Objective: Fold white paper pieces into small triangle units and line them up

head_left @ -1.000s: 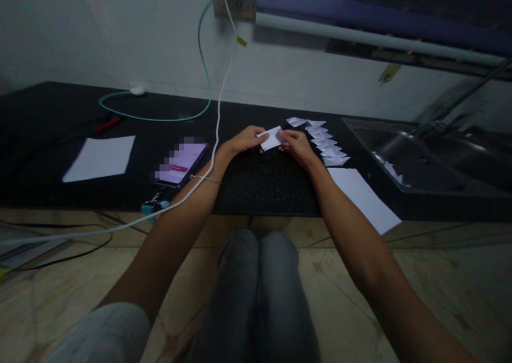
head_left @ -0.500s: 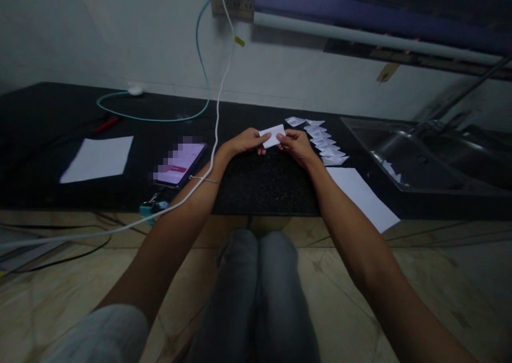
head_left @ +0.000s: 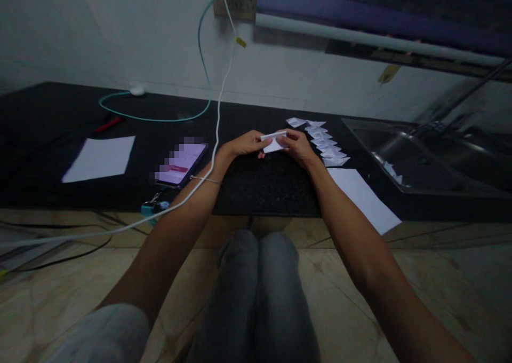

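Observation:
Both my hands hold one small white paper slip [head_left: 273,142] just above the black counter [head_left: 48,112]. My left hand [head_left: 245,143] pinches its left end and my right hand [head_left: 295,144] pinches its right end, fingers closed. The slip is bent over along its length, its top edge folded toward me. Just right of my right hand lies a row of several small folded white paper pieces [head_left: 325,143]. A white sheet [head_left: 363,198] lies under my right forearm at the counter's front edge.
A lit phone [head_left: 181,163] lies left of my left wrist, with a white cable [head_left: 218,117] running up to a wall socket. Another white sheet [head_left: 100,158], a red pen [head_left: 107,123] and a green cable [head_left: 160,118] lie farther left. A steel sink [head_left: 416,160] is at the right.
The flat paper slip held up between my hands has been lowered slightly and folded over; both hands stayed in place, pinching its ends.

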The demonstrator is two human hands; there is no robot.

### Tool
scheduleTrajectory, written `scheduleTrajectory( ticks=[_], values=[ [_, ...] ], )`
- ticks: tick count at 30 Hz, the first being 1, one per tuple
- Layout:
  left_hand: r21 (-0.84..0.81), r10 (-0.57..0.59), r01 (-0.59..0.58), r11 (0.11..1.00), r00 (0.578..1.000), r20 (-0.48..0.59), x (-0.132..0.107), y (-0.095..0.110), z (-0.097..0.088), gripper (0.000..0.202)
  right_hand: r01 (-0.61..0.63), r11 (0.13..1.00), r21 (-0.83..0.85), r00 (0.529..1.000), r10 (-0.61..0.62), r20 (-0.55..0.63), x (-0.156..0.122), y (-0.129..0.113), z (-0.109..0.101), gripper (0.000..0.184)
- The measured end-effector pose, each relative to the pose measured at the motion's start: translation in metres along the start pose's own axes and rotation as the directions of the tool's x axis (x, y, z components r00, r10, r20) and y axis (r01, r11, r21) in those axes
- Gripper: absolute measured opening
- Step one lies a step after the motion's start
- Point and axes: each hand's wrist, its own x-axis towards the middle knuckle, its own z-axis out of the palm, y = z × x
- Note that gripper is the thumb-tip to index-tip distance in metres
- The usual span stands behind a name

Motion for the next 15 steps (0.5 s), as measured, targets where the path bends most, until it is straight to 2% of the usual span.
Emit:
scheduleTrajectory(
  ticks=[3, 8, 15],
  values=[
    [0.055, 0.006, -0.008, 0.998, 0.999, 0.038, 0.0037, -0.0045, -0.0002, 0.045, 0.028, 1.000, 0.008, 0.999, -0.028, -0.018, -0.0009, -0.0039, 0.0030, 0.033],
    [0.064, 0.035, -0.041, 0.997, 0.995, 0.095, 0.0078, -0.0102, -0.0009, 0.052, 0.029, 0.995, -0.097, 0.999, -0.033, -0.038, -0.0003, -0.0030, 0.0046, 0.036],
    [0.024, 0.034, -0.035, 0.999, 0.999, 0.039, 0.0073, -0.0097, 0.0018, 0.052, 0.064, 0.992, -0.112, 0.998, -0.066, -0.016, -0.0001, 0.0014, 0.0059, 0.038]
  ],
)
